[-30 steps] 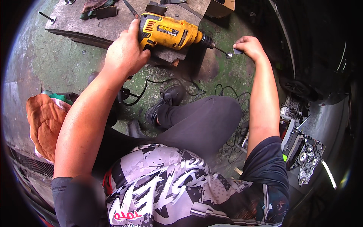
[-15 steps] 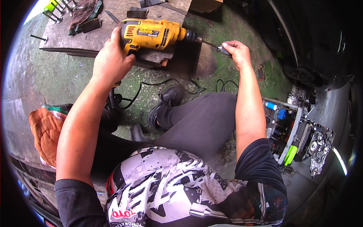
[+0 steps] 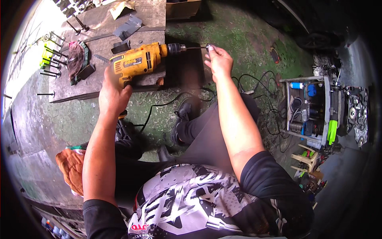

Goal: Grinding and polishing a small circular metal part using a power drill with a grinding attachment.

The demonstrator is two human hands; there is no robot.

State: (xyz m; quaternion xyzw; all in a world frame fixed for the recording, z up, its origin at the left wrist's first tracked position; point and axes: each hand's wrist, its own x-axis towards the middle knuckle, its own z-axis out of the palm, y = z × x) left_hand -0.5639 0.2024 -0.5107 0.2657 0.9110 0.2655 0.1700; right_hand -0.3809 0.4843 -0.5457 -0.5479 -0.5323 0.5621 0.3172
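My left hand [image 3: 113, 92] is wrapped round the grip of a yellow power drill [image 3: 137, 61], which lies on its side over the front edge of the wooden bench. From its black chuck [image 3: 175, 48] a thin metal stem, apparently an engine valve [image 3: 195, 48], points right. My right hand [image 3: 220, 63] pinches the valve's far end between thumb and forefinger, the other fingers loosely curled. Most of that end is hidden by the fingertips. Several similar valves [image 3: 59, 61] stand on the left of the bench beside a crumpled cloth [image 3: 76, 59].
Dark sheet scraps [image 3: 128, 27] lie on the wooden bench [image 3: 101, 48]. A black cable [image 3: 159, 104] runs over the green floor near my shoe [image 3: 184, 115]. Right of me stand a parts cart [image 3: 304, 131] and a small stool [image 3: 304, 159]. An orange-brown cloth [image 3: 71, 169] lies at my left.
The view has shifted, bringing more of the bench and cart into sight. The drill sits more level with its valve. A dark flat piece seen at my right fingertips is now barely visible.
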